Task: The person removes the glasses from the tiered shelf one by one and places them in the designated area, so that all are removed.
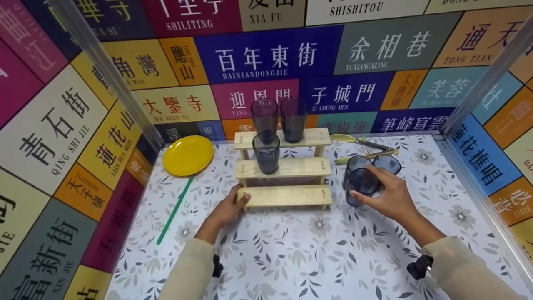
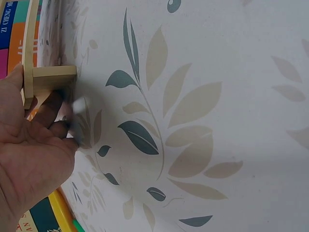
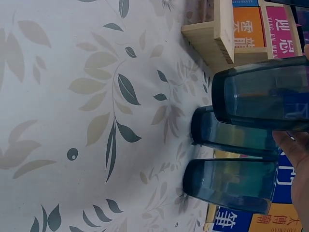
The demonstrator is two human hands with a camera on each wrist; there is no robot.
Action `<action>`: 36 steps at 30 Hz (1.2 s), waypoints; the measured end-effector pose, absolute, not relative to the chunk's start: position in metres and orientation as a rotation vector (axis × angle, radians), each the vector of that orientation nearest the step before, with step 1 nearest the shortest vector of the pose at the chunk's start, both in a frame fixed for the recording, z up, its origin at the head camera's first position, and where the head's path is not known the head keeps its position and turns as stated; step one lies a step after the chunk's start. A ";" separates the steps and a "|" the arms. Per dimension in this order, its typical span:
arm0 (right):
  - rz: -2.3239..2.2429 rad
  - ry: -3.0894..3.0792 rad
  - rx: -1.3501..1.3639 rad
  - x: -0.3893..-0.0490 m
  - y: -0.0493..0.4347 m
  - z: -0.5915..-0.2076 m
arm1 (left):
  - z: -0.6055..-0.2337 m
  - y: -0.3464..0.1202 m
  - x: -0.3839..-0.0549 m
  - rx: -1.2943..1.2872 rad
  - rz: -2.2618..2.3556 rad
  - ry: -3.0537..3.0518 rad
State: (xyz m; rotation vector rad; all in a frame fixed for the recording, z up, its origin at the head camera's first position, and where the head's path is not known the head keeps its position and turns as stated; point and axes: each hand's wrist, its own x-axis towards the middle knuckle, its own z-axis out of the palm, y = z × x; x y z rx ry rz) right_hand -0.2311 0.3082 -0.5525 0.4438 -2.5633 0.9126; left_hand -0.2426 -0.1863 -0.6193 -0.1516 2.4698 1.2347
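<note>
My left hand (image 1: 227, 207) pinches the wooden three-step stand (image 1: 302, 168) at the left end of its lowest step (image 1: 287, 196); my right hand (image 1: 393, 196) grips a blue-grey tumbler (image 3: 263, 94), long axis near upright. From that tumbler, the step lies left, its long axis running left to right.

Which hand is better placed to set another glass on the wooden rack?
The right hand, I'd judge: it holds a glass to the right of the rack, with two more glasses close by. The left hand is at the opposite end, holding the lowest step.
</note>
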 end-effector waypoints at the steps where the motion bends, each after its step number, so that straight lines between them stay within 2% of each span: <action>1: 0.907 -2.562 0.441 -0.231 0.309 -0.553 | -0.619 -0.186 -0.243 -0.155 1.236 2.467; 10: 0.897 -2.554 0.427 -0.226 0.315 -0.558 | -0.622 -0.188 -0.245 -0.098 1.234 2.493; 28: 0.908 -2.533 0.373 -0.222 0.319 -0.600 | -0.623 -0.188 -0.245 -0.126 1.232 2.480; 36: 0.928 -2.530 0.315 -0.222 0.317 -0.601 | -0.623 -0.188 -0.245 -0.123 1.240 2.485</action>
